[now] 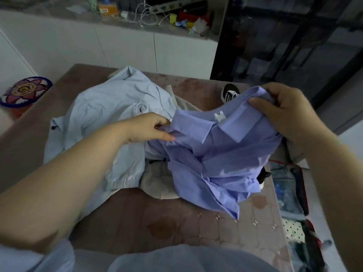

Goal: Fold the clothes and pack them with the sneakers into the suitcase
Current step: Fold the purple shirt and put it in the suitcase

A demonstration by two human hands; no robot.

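A periwinkle collared shirt (222, 161) hangs crumpled above the bed. My left hand (151, 127) pinches its left collar edge, and my right hand (284, 112) grips the right collar end, held higher. A pale blue jacket (110, 114) lies spread on the bed to the left, over a beige garment (157, 183). One black-and-white sneaker (228, 93) sits at the bed's far right edge; another sneaker (263, 178) peeks out from under the shirt. The open suitcase (292, 193) lies on the floor at the right, holding packed items.
The brown quilted bed (176, 218) fills the middle. A flower-patterned round cushion (25, 90) sits at the left. A white cabinet counter (117, 24) with cables and clutter runs along the back. A dark glass cabinet (284, 36) stands at the back right.
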